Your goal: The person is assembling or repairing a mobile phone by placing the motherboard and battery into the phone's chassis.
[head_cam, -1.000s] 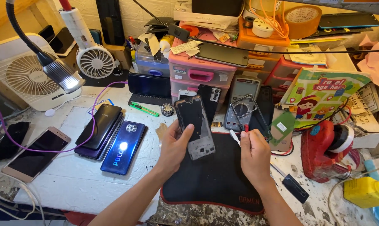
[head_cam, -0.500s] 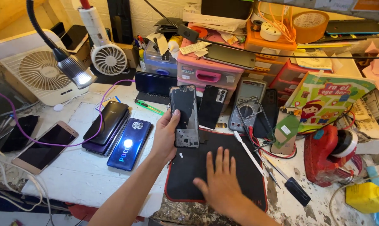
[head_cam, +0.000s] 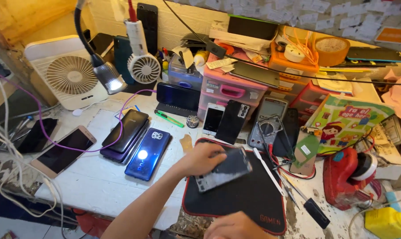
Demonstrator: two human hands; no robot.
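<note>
Low in the frame's centre, the left hand (head_cam: 205, 159) grips a dark opened smartphone (head_cam: 222, 170) flat over the red-edged black work mat (head_cam: 249, 199), while the right hand (head_cam: 236, 226) rests lower down, its grip unclear.

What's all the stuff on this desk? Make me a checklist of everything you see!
Surface: white worktable, scuffed, with a black mat edged in red.
Job's things: opened phone, lying flat on the mat.
Clutter: blue phone, stacked dark phones, gold phone, multimeter, white spudger, red tool, pink drawers.
Grippers: left hand grips the opened phone; right hand at the mat's near edge, holding nothing visible.
Cables: purple cable over the phones.
Surroundings: white fans, lit gooseneck lamp.
</note>
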